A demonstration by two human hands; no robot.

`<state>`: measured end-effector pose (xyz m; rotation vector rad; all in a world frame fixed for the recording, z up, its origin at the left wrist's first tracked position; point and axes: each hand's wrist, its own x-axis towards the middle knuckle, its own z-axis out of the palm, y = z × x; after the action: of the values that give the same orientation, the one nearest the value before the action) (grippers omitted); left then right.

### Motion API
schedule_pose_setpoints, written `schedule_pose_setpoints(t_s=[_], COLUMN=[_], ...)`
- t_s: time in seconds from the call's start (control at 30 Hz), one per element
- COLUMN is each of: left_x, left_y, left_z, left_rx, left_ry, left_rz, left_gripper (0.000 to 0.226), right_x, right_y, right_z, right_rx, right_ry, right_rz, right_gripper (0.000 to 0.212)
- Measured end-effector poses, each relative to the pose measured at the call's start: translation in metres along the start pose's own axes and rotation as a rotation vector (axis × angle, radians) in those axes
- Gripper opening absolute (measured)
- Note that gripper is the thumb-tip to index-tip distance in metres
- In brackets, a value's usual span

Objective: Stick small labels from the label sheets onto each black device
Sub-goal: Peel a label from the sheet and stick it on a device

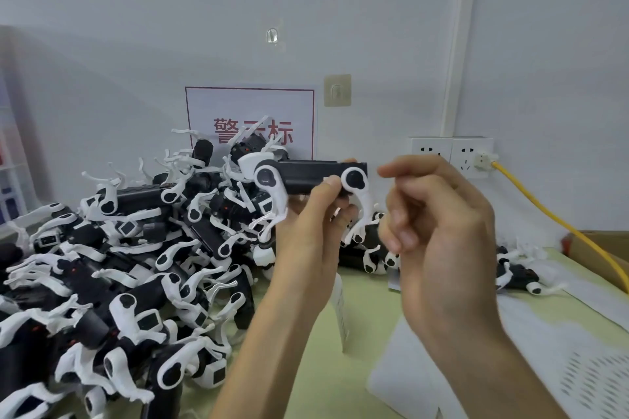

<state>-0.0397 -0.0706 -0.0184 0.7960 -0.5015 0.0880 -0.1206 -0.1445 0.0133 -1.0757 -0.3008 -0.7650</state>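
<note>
Matt black plastic device (313,175) with smooth white plastic legs (277,196).

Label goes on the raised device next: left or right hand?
Right. The left hand grips the black device from below, steadying it; the right hand hovers just beside its right end. What it pinches, if anything, is unclear.

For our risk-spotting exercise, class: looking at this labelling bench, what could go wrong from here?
1. The left hand grips the black device in mid-air towards one end; pressing on a label might tip or drop it.
2. Any label in the right hand is too small to see; it could curl or stick crooked.
3. The pile of devices is tangled, so finished and unfinished ones may get mixed.
</note>
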Motion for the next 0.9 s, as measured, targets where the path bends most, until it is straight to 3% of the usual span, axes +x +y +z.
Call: schedule_pose_setpoints(t_s=[0.07, 0.17, 0.23, 0.3, 0.4, 0.6, 0.73, 0.83, 0.9], left_x=[-0.001, -0.002, -0.001, -0.002, -0.003, 0.000, 0.002, 0.001, 0.000], left_y=[-0.002, -0.002, 0.000, -0.002, -0.001, -0.001, -0.001, -0.005, -0.008], left_z=[0.000, 0.005, 0.008, 0.009, 0.007, -0.005, -0.008, -0.006, -0.003], left_rx=[0.023, -0.020, -0.032, -0.004, 0.026, 0.100, 0.065, 0.088, 0.095], left_ry=[-0.049, 0.024, 0.069, 0.049, 0.057, 0.075, 0.114, 0.130, 0.123], left_rz=[0.003, 0.015, 0.014, 0.019, -0.014, 0.004, -0.019, -0.052, -0.080], left_gripper=[0.031, 0.033, 0.032, 0.018, 0.032, 0.021, 0.036, 0.016, 0.024], right_x=[0.010, 0.023, 0.030, 0.032, 0.029, 0.021, 0.021, 0.026, 0.029], right_y=[0.000, -0.002, -0.003, -0.004, -0.004, 0.008, 0.015, 0.017, 0.016], right_z=[-0.009, -0.022, -0.029, -0.032, -0.028, -0.024, -0.024, -0.027, -0.030], right_rx=[-0.040, -0.168, -0.340, -0.436, -0.475, -0.692, -0.695, -0.675, -0.674], right_ry=[0.049, 0.048, -0.065, -0.227, -0.376, -0.390, -0.418, -0.435, -0.426], right_rz=[0.014, 0.038, 0.062, 0.118, 0.136, 0.022, 0.049, 0.110, 0.116], right_gripper=[0.038, 0.032, 0.022, 0.026, 0.029, 0.031, 0.038, 0.047, 0.043])
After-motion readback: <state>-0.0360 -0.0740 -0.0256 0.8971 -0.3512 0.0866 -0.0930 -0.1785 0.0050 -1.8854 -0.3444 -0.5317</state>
